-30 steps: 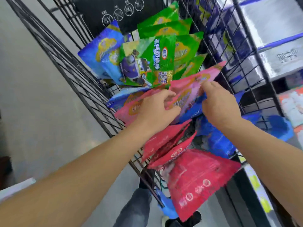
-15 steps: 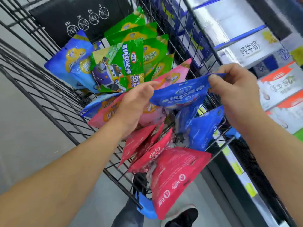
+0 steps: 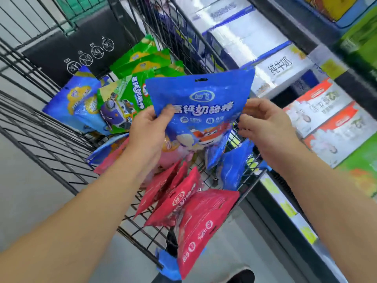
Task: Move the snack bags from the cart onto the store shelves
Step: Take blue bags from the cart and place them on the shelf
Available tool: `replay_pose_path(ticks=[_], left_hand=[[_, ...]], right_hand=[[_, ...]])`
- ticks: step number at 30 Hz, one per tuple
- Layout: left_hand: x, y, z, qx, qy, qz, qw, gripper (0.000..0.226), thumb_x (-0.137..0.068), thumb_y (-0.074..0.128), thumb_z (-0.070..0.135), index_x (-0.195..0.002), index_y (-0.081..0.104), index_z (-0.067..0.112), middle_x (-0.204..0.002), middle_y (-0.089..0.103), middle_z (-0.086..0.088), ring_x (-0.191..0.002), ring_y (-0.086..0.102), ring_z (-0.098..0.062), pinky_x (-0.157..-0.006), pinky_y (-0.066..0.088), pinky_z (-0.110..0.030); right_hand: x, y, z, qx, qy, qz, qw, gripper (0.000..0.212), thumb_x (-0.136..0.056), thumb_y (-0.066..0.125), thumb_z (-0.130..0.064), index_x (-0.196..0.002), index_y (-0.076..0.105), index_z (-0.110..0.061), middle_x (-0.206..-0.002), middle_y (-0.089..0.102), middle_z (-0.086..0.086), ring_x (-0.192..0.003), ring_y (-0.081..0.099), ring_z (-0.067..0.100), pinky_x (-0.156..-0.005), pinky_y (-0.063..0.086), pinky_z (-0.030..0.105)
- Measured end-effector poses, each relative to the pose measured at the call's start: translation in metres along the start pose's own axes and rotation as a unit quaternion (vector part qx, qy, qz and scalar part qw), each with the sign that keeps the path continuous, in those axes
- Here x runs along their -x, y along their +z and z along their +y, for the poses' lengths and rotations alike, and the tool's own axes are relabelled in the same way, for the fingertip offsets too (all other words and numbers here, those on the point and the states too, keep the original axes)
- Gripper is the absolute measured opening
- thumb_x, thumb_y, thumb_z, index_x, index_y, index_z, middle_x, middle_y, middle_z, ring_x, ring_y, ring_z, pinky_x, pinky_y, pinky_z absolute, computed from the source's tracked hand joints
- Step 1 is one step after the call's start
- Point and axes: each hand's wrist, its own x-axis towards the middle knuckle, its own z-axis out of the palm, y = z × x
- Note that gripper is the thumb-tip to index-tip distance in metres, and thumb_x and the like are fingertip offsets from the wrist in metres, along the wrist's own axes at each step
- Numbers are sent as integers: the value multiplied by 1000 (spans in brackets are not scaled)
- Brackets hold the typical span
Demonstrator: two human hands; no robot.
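1. A person holds a blue snack bag (image 3: 201,103) upright above a black wire cart (image 3: 51,139), its printed face turned to the camera, at about 12 o'clock from both hands.
2. The bag is glossy blue with a small hang slot near its top edge, an oval logo below that, a row of large white characters across the middle, and a red-and-white cartoon plane on a pale lower panel.
3. The left hand (image 3: 150,129) grasps the bag's left edge, thumb pressed on the front at 9 o'clock of the white lettering.
4. The right hand (image 3: 263,127) sits at the bag's right edge, at 3 o'clock, fingers curled and pinching it.
5. Inside the cart, green bags (image 3: 142,64) stand at 11 o'clock of the held bag, more blue bags (image 3: 79,103) at 9 o'clock, and red bags (image 3: 183,201) lie at 6 o'clock near the cart's near end.
6. Two smaller blue bags (image 3: 232,166) lean against the cart's right wall at 5 o'clock.
7. Store shelves (image 3: 326,64) run along the right, at 3 o'clock of the cart, stacked with white cartons (image 3: 283,68) and red-topped boxes (image 3: 326,111).
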Motion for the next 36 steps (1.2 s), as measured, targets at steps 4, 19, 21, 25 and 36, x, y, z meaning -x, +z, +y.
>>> replay_pose_path(ticks=[4,19,21,25,36], left_hand=[[9,12,25,68,-31,-42,996,18,-100,50,11,-91,65,16,-87,76,2,-80,71,-16,-83,58,-41],[103,155,-23,-131,-59,-188,971,17,-95,54,2,-88,66,13,-88,69,-7,-75,62,-21,-67,53,-33],[120,184,-38,-149,-50,-197,968,15,-95,55,1,-85,64,9,-80,69,-6,-66,63,-14,-59,53,-28],[160,247,-67,-166,-51,-245,954,16,-95,55,1,-82,63,5,-65,70,2,-54,64,-7,-51,53,-22],[319,434,-158,-283,-57,-397,871,26,-95,59,6,-71,65,13,-68,73,5,-66,70,-14,-60,60,-30]], right_hand=[[10,-4,11,92,-14,-7,996,21,-90,56,-3,-93,68,-20,-80,69,-9,-65,60,-1,-64,47,20],[106,-173,35,-162,27,163,973,21,-96,51,1,-84,62,-11,-77,64,9,-70,58,19,-62,53,26],[125,-206,51,-147,37,197,968,23,-95,52,1,-81,62,-13,-68,64,1,-62,56,13,-52,46,19],[174,-273,85,-153,71,257,951,30,-95,52,2,-70,54,-15,-57,61,-7,-49,54,1,-46,41,15],[330,-461,166,-133,135,401,896,33,-95,50,0,-67,58,-16,-46,57,-13,-41,47,-2,-45,37,15]])
